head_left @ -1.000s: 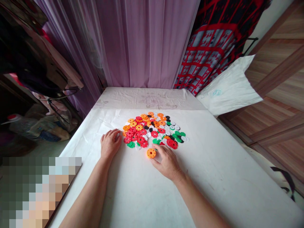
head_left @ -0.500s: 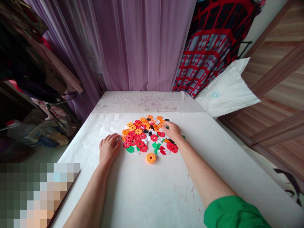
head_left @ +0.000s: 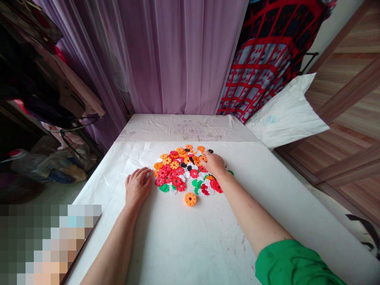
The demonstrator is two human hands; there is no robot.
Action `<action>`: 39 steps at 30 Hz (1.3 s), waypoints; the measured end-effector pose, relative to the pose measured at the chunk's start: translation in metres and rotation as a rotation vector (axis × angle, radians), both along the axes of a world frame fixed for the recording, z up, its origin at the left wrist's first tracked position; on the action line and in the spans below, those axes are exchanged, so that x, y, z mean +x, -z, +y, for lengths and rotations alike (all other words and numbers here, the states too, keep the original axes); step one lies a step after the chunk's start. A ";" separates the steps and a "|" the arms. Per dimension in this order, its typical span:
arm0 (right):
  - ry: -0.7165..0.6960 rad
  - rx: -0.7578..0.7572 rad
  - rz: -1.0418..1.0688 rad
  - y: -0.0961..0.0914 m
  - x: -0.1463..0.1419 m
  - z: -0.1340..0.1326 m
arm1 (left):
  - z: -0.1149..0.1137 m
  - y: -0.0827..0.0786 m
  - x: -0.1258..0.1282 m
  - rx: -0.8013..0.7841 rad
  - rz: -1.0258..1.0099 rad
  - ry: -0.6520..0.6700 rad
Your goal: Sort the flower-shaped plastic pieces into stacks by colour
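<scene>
A pile of notched plastic discs (head_left: 170, 172) in red, orange, yellow, green, white and black lies on the white-covered table (head_left: 184, 245). My right hand (head_left: 215, 163) reaches over the pile's right side, its thumb and finger pinched at an orange disc (head_left: 203, 158). Whether that disc is lifted cannot be made out. Beside the pile's left edge, my left hand (head_left: 137, 185) rests on the table with its fingers stretched out and nothing in them. In front of the pile sits an orange disc stack (head_left: 190, 199), apart from the others.
A purple curtain (head_left: 178, 59) hangs behind the table. To the right are a white bag (head_left: 285, 118), a red patterned cloth (head_left: 255, 75) and a wooden door (head_left: 350, 103). Clothes (head_left: 35, 75) and a plastic jug (head_left: 22, 160) are on the left.
My right hand has dipped slightly, and its fingers have closed in on the orange disc. My left hand keeps its place by the pile. The whole view has shifted a little.
</scene>
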State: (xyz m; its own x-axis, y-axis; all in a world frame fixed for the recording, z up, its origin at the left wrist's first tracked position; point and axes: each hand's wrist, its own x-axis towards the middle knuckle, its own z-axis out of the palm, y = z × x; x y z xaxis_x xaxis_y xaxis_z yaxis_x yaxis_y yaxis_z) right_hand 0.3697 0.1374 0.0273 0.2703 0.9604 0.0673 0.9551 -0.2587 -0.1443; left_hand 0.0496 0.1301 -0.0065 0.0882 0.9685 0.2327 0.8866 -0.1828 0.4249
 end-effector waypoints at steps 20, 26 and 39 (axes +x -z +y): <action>-0.302 0.532 0.297 0.014 -0.022 -0.078 | 0.000 0.000 0.002 0.000 -0.025 0.003; -0.406 0.667 0.352 0.016 -0.043 -0.116 | 0.002 0.001 -0.002 0.016 -0.072 -0.007; -0.528 0.689 0.407 0.007 -0.083 -0.112 | -0.053 -0.041 0.069 -0.414 -0.866 0.415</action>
